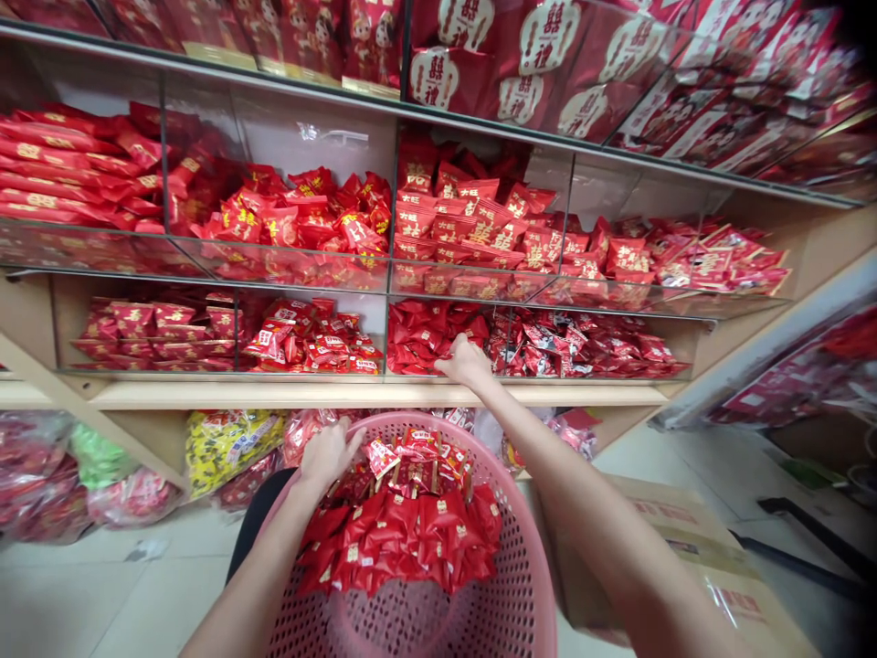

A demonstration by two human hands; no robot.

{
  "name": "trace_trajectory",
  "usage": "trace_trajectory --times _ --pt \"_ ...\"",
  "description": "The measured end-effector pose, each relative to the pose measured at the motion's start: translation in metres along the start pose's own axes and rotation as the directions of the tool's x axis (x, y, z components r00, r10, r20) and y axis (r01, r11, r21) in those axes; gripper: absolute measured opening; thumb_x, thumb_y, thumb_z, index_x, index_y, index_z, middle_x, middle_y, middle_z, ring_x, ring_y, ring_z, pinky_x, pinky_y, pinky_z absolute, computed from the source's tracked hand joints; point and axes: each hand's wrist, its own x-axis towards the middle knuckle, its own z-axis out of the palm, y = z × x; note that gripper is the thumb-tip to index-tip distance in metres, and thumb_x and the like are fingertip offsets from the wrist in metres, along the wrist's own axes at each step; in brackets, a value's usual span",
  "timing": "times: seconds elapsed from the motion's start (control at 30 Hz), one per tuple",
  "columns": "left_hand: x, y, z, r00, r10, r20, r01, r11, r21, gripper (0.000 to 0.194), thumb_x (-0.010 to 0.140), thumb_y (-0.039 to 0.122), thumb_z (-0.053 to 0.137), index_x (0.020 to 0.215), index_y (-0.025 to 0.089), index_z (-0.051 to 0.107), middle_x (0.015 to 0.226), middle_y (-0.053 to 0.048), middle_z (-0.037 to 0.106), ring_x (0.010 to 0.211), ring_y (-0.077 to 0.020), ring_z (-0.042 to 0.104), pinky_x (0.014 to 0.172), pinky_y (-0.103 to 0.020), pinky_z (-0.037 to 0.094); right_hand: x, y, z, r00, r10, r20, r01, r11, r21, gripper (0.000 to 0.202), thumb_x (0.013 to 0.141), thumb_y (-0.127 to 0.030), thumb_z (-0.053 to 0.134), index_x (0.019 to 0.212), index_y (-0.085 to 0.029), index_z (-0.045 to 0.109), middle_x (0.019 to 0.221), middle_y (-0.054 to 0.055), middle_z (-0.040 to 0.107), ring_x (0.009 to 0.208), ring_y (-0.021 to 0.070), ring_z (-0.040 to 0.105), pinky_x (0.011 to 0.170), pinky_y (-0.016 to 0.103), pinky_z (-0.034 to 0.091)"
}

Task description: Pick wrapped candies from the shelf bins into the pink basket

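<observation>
A pink perforated basket (541, 585) stands below the shelves, with many red packets (404, 539) heaped inside it. My left hand (329, 454) is over the basket's left rim, its thumb spread from the other fingers and nothing seen in it. At the front of the lowest shelf, my right hand (466, 362) reaches to the bin of plain red packets (417, 334). Its fingers are bent together at the bin's front edge; what they hold, if anything, is hidden.
Clear dividers split the shelves (274, 395) into bins of red packets. Bags, one yellow (233, 448), lie under the lowest shelf. A cardboard box (719, 567) is on the floor at the right.
</observation>
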Motion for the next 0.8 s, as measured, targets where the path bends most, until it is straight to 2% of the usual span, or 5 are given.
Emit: trace_trajectory --times 0.17,0.3,0.47,0.63,0.8 --pt "0.000 0.002 0.001 1.000 -0.005 -0.010 0.005 1.000 0.002 0.046 0.087 0.053 0.025 0.092 0.018 0.055 0.081 -0.011 0.068 0.079 -0.0253 0.064 0.064 -0.030 0.044 -0.008 0.018 -0.029 0.996 -0.088 -0.033 0.089 0.996 0.028 0.035 0.064 -0.035 0.061 0.091 -0.018 0.047 0.092 0.010 0.061 0.085 0.0245 0.058 0.069 0.032 0.042" --pt "-0.001 0.002 0.000 1.000 -0.013 -0.002 0.013 1.000 0.007 0.046 0.087 0.053 0.025 0.091 0.017 0.055 0.080 -0.011 0.067 0.078 -0.0252 0.064 0.063 -0.030 0.043 -0.043 0.034 -0.040 0.961 -0.266 -0.079 0.278 0.913 0.297 0.027 0.068 -0.035 0.058 0.085 -0.020 0.045 0.077 0.000 0.057 0.068 0.0153 0.054 0.060 0.025 0.040" --pt "-0.002 0.004 -0.002 1.000 -0.005 -0.001 0.005 1.000 0.022 0.047 0.087 0.052 0.025 0.095 0.016 0.054 0.082 -0.012 0.067 0.079 -0.0253 0.064 0.064 -0.030 0.043 -0.121 0.044 -0.001 0.872 -0.488 0.037 0.385 0.731 0.563 0.020 0.074 -0.030 0.055 0.089 -0.021 0.044 0.079 -0.001 0.052 0.070 0.0137 0.049 0.064 0.026 0.039" --pt "-0.002 0.002 0.000 1.000 -0.003 -0.002 0.003 1.000 0.024 0.048 0.087 0.052 0.024 0.096 0.016 0.055 0.081 -0.013 0.067 0.080 -0.0260 0.064 0.065 -0.031 0.044 -0.166 0.054 0.053 0.824 -0.537 0.181 0.374 0.755 0.538 0.021 0.073 -0.023 0.056 0.090 -0.022 0.042 0.085 -0.002 0.050 0.075 0.0148 0.048 0.067 0.027 0.039" --pt "-0.002 0.001 -0.001 1.000 0.001 -0.009 -0.001 1.000 0.017 0.047 0.087 0.052 0.025 0.096 0.017 0.055 0.082 -0.013 0.068 0.079 -0.0272 0.065 0.064 -0.032 0.044 -0.172 0.061 0.068 0.815 -0.543 0.203 0.453 0.816 0.360 0.021 0.073 -0.023 0.056 0.089 -0.021 0.043 0.088 0.001 0.051 0.081 0.0180 0.049 0.075 0.031 0.039"
